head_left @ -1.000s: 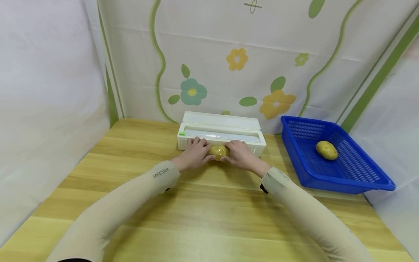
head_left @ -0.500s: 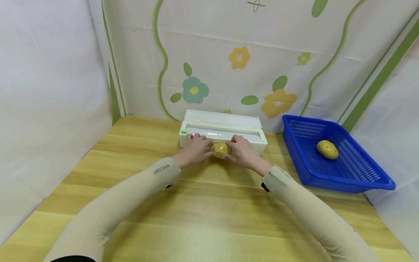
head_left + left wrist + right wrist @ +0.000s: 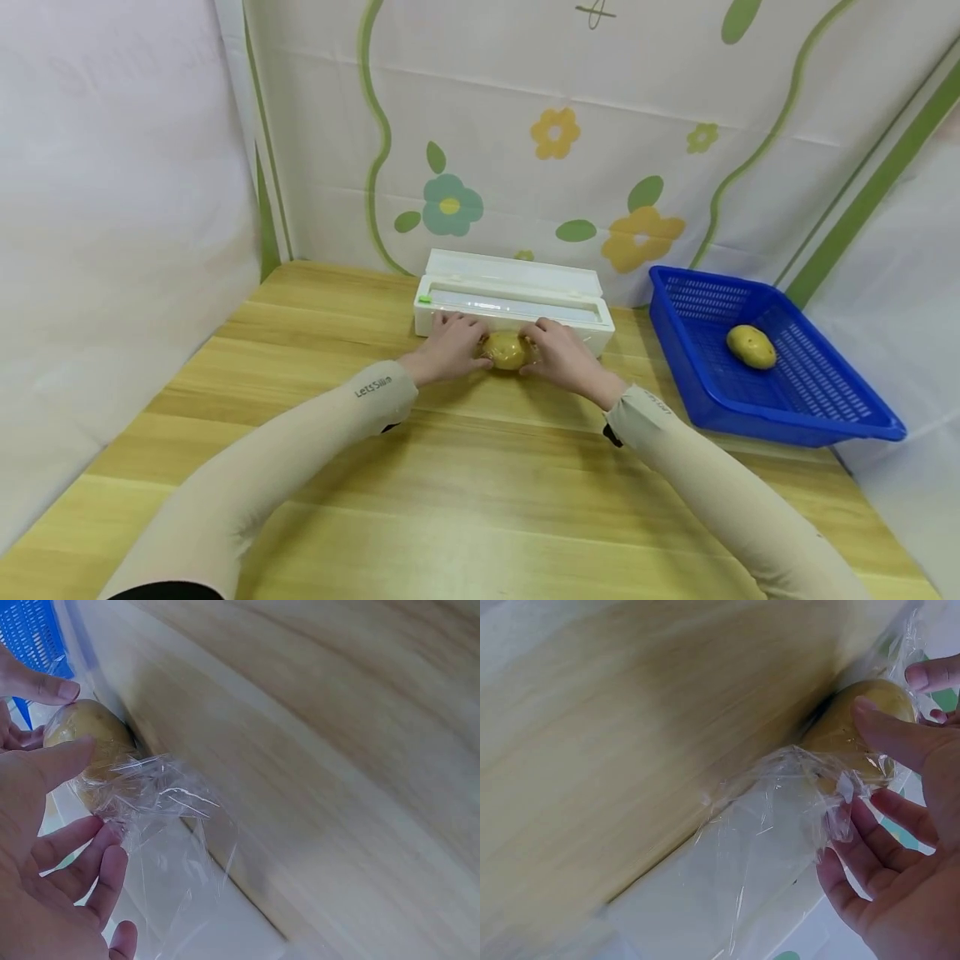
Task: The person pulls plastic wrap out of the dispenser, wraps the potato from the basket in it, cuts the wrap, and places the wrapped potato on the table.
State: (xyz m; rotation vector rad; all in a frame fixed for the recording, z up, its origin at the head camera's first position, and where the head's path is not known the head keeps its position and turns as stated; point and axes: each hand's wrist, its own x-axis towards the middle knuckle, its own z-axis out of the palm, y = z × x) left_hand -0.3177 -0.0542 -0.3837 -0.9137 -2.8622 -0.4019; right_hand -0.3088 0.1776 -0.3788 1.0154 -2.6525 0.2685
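Note:
Between my two hands sits a yellow potato (image 3: 506, 351) with clear plastic wrap (image 3: 169, 795) over it. My left hand (image 3: 450, 347) grips its left end, thumb on the near side and fingers at the wrap behind. The other end is held by my right hand (image 3: 558, 355), whose thumb lies on the potato in the right wrist view. Crumpled wrap (image 3: 780, 787) trails from both ends. Right behind the potato stands a white cling film box (image 3: 517, 321), lid raised, with a roll inside.
A blue plastic basket (image 3: 697, 392) stands at the right of the wooden table (image 3: 450, 500), holding another potato (image 3: 752, 347). A printed curtain (image 3: 480, 100) hangs close behind the box.
The potato has turned a little between my hands and shows more of its surface now. Both hands stay at its ends. The head view has shifted slightly.

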